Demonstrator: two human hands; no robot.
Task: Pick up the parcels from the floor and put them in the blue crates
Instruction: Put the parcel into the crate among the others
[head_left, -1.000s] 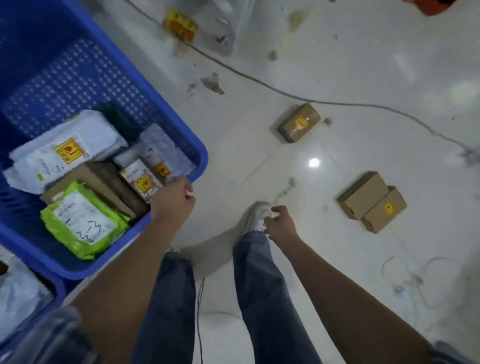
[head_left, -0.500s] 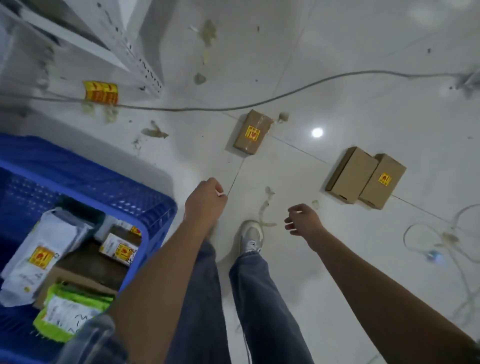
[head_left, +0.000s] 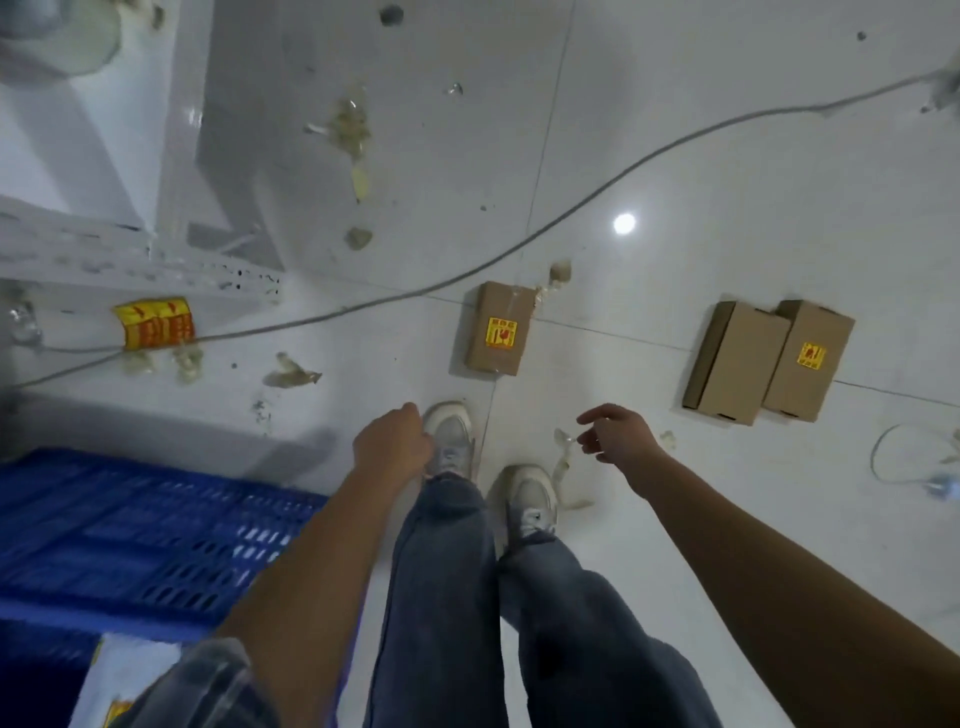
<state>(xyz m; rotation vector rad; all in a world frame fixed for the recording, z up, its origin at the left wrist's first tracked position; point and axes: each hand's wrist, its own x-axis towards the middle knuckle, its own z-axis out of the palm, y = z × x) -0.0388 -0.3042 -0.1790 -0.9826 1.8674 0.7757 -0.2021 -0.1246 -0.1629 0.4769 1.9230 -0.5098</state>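
Note:
A small brown cardboard parcel (head_left: 497, 328) with a yellow sticker lies on the white floor straight ahead of my feet. Two more brown boxes sit side by side to the right: a plain one (head_left: 733, 362) and one with a yellow sticker (head_left: 809, 359). My left hand (head_left: 392, 442) hangs over my left shoe with fingers curled and holds nothing. My right hand (head_left: 615, 432) reaches forward, fingers loosely spread and empty, between the single parcel and the pair. The blue crate (head_left: 156, 530) stands at the lower left, and a white parcel (head_left: 122, 680) shows in it.
A grey cable (head_left: 587, 200) runs across the floor behind the parcels. A white metal shelf frame (head_left: 135, 260) stands at the left, with a yellow label (head_left: 154, 323) beneath it. Another thin wire loop (head_left: 906, 457) lies at the right. Scraps of tape litter the tiles.
I have turned away from the crate and stepped toward the parcels, which are now nearer. My left hand has left the crate rim and both hands have swung forward.

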